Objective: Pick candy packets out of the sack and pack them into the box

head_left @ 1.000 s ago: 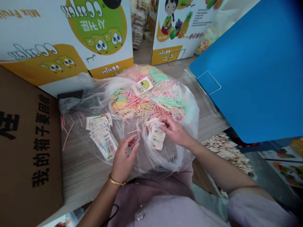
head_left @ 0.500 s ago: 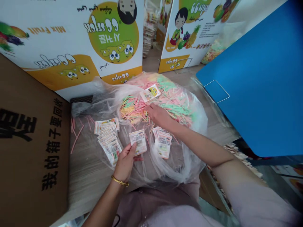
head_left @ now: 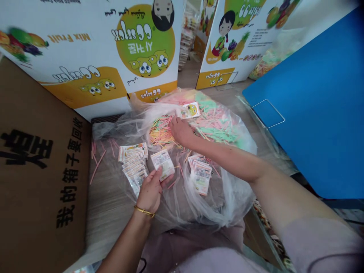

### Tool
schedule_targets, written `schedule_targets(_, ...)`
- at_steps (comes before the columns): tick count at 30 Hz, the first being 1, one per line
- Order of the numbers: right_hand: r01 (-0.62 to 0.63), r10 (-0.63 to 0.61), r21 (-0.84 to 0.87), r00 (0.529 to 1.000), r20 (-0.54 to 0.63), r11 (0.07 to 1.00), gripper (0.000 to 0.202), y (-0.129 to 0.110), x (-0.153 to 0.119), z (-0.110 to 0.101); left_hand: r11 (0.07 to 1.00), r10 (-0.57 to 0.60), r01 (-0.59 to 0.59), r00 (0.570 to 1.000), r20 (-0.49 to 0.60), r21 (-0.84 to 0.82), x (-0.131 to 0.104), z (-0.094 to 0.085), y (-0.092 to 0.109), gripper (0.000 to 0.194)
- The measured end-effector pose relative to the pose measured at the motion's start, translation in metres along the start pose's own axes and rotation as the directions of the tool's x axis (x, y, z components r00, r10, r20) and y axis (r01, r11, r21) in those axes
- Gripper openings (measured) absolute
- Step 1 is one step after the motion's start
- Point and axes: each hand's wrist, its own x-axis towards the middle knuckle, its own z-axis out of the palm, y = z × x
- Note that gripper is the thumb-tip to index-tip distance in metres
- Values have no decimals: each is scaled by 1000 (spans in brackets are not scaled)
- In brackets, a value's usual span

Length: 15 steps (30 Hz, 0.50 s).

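My left hand (head_left: 151, 188) pinches a small white printed packet (head_left: 163, 163) by its lower edge, thumb on the near face. My right hand (head_left: 181, 132) reaches into an open clear plastic bag (head_left: 241, 159), its fingers curled down onto thin candy sticks (head_left: 160, 132) in pink, yellow and green. Its fingertips are partly hidden among the sticks. A packet with a yellow cartoon (head_left: 192, 110) lies on the bag just beyond that hand. An overlapping row of packets (head_left: 133, 163) lies left of the held one, and a few more packets (head_left: 201, 176) lie to its right.
White printed cartons (head_left: 105, 57) stand at the back, with another carton (head_left: 224, 64) farther right. A brown cardboard box (head_left: 40, 182) borders the left. On the right is a large blue panel (head_left: 318, 125) with a wire loop (head_left: 274, 113). Loose pink sticks (head_left: 97, 167) lie near the brown box.
My right hand has shifted left over the stick pile, its fingers now more curled. The packet in my left hand has tilted and moved slightly up. The whole view has shifted a little.
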Motion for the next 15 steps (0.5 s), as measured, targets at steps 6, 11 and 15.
schedule_targets(6, 129, -123, 36, 985, -123, 991, 42, 6, -17, -6, 999, -17, 16, 1000, 24, 43, 2, -3, -2, 29)
schedule_targets(11, 71, 5, 388, 982, -191, 919, 32, 7, -17, -7, 998, 63, -63, 998, -14, -30, 7, 4, -2, 28)
schedule_targets(15, 0, 165, 753, 976, -144, 658, 26, 10, -25, -12, 997, 69, -69, 997, -15, -13, 10, 5, -1, 31)
